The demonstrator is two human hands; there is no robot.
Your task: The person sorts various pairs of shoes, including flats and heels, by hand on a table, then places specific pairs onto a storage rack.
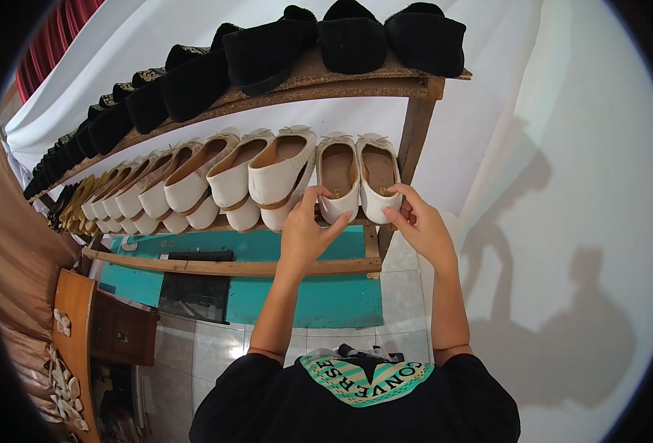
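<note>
A pair of white ballet flats with tan insoles and small bows stands at the right end of the middle shelf. My left hand (308, 229) grips the left white flat (339, 201) by its heel, the thumb on the back and the fingers at the rim. At the heel of the right white flat (371, 210), my right hand (421, 227) pinches in the same way. The two shoes sit side by side, toes toward the wall. Left of them, a stacked white flat (271, 196) begins a long row of similar shoes.
Black shoes (352, 44) line the upper wooden shelf (326, 88). A lower wooden rail (267, 268) crosses above a teal mat (304, 306). An orange-brown wooden cabinet (73, 317) stands at lower left, with pale items near it. A white wall (562, 184) is on the right.
</note>
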